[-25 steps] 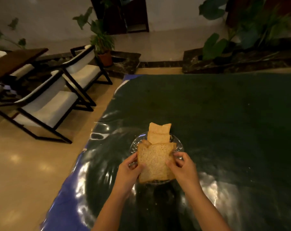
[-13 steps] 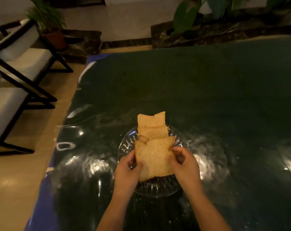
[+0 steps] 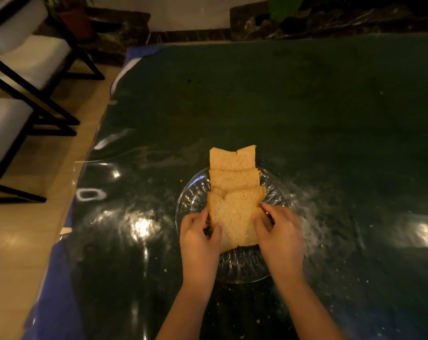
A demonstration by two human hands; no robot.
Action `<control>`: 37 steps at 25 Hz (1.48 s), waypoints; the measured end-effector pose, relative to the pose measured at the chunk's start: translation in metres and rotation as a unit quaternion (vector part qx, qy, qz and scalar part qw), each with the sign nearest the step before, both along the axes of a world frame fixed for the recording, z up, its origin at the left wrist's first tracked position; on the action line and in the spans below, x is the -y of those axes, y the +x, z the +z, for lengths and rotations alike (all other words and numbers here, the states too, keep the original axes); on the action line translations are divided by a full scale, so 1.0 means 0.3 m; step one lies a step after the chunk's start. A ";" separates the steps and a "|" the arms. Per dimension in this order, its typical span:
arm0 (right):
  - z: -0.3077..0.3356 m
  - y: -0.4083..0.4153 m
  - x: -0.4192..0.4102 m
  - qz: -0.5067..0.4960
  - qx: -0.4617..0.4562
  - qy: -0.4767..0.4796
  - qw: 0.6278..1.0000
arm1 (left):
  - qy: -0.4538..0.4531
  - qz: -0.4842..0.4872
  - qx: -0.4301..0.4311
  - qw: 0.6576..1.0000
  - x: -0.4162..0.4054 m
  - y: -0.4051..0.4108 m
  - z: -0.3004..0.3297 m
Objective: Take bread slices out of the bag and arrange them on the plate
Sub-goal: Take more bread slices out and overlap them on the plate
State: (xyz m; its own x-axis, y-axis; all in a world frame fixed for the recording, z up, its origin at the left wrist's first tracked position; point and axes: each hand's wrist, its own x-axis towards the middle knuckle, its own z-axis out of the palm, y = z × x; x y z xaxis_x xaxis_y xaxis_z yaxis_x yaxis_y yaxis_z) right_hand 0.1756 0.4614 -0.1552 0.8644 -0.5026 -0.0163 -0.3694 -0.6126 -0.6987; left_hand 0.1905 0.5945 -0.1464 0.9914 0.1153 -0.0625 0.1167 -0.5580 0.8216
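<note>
A clear glass plate (image 3: 194,192) sits on the dark table near me. Overlapping bread slices lie on it in a row running away from me: a far slice (image 3: 232,158), a middle slice (image 3: 233,179) and a near slice (image 3: 237,217). My left hand (image 3: 199,238) pinches the near slice's left edge. On its right edge rests my right hand (image 3: 280,233), fingers curled over the crust. The near slice lies low over the plate. No bread bag is in view.
The table (image 3: 306,106) has a dark green glossy cover with crumbs and a blue edge at the left. Black-framed chairs with white cushions (image 3: 23,77) stand on the floor at left. A potted plant (image 3: 75,18) and stone planters line the far wall.
The view has tilted down and closer to the plate. Both hands have lowered the near slice onto the plate, still holding its two sides.
</note>
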 end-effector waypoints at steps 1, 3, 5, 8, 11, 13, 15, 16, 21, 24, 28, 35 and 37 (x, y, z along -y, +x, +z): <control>0.004 -0.002 -0.007 -0.002 0.000 -0.007 1.000 | 0.000 0.000 0.003 1.000 0.004 -0.002 0.005; 0.009 -0.007 -0.022 -0.007 -0.005 -0.012 1.000 | 0.002 -0.002 0.009 1.000 0.009 -0.005 0.012; 0.015 -0.016 -0.038 -0.014 -0.014 -0.012 1.000 | 0.000 -0.003 0.016 1.000 0.012 -0.011 0.018; 0.029 -0.023 -0.058 -0.033 0.004 0.003 0.999 | -0.025 0.000 0.007 1.000 0.017 -0.010 0.022; 0.050 -0.030 -0.040 -0.025 0.044 0.046 0.998 | -0.126 -0.002 -0.037 0.991 0.009 -0.009 0.030; 0.062 -0.048 -0.010 -0.014 0.061 0.113 0.992 | -0.185 0.006 -0.064 0.981 -0.018 -0.020 0.035; 0.070 -0.074 0.022 -0.019 0.054 0.174 0.983 | -0.203 0.020 -0.075 0.976 -0.051 -0.036 0.026; 0.066 -0.086 0.035 -0.020 0.044 0.189 0.981 | -0.196 0.018 -0.077 0.977 -0.061 -0.045 0.021; 0.031 -0.107 0.048 -0.011 -0.022 0.171 0.985 | -0.090 -0.020 -0.092 0.991 -0.068 -0.077 -0.014; 0.019 -0.107 0.056 -0.015 -0.036 0.166 0.985 | -0.055 -0.038 -0.075 0.995 -0.071 -0.070 -0.031; 0.008 -0.118 0.053 0.001 -0.034 0.098 0.995 | -0.012 -0.042 -0.041 0.998 -0.083 -0.074 -0.040; 0.007 -0.021 0.097 0.089 -0.094 0.233 0.964 | -0.196 -0.087 -0.166 0.962 -0.057 0.014 -0.054; 0.001 -0.016 0.103 0.056 -0.098 0.262 0.958 | -0.222 -0.055 -0.157 0.961 -0.052 0.015 -0.052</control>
State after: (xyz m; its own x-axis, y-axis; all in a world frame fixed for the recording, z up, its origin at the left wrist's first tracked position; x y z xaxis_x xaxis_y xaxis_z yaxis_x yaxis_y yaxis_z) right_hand 0.1709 0.4306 -0.1550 0.8668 -0.2850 -0.4092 -0.4777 -0.2392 -0.8453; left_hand 0.1951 0.6101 -0.1621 0.9204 -0.0969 -0.3788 0.3575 -0.1837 0.9157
